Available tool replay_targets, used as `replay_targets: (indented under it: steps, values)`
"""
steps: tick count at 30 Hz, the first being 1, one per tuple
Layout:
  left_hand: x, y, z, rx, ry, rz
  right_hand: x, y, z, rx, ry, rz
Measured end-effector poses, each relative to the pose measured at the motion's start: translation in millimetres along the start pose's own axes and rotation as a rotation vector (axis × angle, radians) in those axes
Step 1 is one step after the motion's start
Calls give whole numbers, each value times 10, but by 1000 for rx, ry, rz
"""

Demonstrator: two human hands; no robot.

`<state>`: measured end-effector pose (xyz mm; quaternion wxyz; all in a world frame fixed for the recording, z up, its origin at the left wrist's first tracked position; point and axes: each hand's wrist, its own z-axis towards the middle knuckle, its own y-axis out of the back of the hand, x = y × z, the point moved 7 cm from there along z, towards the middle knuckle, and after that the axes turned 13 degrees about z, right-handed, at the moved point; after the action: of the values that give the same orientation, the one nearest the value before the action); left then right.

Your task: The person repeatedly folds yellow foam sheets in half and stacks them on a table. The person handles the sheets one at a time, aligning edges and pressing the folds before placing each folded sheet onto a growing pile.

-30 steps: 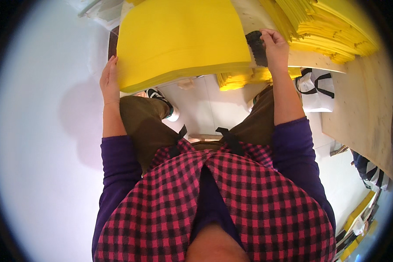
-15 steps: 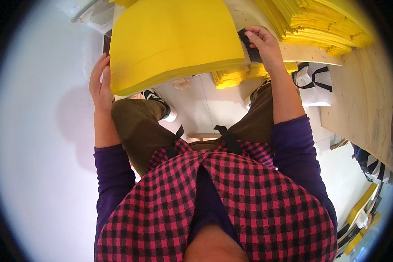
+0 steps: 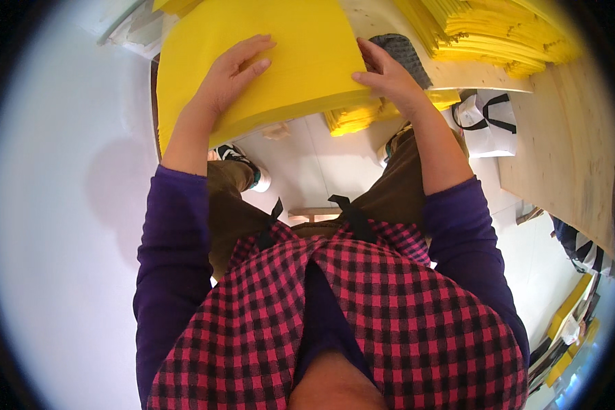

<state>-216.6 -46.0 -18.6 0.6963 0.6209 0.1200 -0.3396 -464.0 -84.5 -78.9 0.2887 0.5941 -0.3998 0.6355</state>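
Note:
A thick stack of yellow sheets (image 3: 294,68), possibly cloth, with a rounded outline, lies in front of me at the top of the view. My left hand (image 3: 236,72) rests flat on top of it, fingers stretched toward the right. At the stack's right edge is my right hand (image 3: 388,76), its thumb and fingers apart and their tips against the edge. Just beyond that hand, a dark grey textured cloth (image 3: 402,56) lies on the wooden surface, partly covered by my fingers.
More yellow stacks (image 3: 492,37) are piled at the upper right on a light wooden board (image 3: 482,80). Yellow pieces (image 3: 354,119) also sit lower, under the near edge. A white bag (image 3: 488,123) with black handles stands to the right, beside a wooden panel (image 3: 560,137). A pale wall (image 3: 68,205) borders the left.
My left hand has moved from the stack's left side onto its top. My right hand has let go of the dark cloth, which now lies flat, and moved left to the stack's edge.

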Motion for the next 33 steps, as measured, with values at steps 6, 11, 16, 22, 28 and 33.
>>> replay_targets:
  steps: [6,11,16,22,28,33]
  values:
    - [89,-68,-41,3,-87,98,2,7,-62,29,-42,18]
    - [45,-60,-37,-33,-131,103,45,-50,-66,54,-47,18]
    - [37,-48,-39,-57,-143,142,62,-68,-78,48,-63,18]
    - [26,-48,-39,-66,-154,177,88,-82,-53,37,-27,75]
    - [11,-54,-35,-46,-143,200,80,-71,-64,7,-81,39]
    - [-3,-58,-39,-24,-132,193,76,-92,-57,24,-95,44]
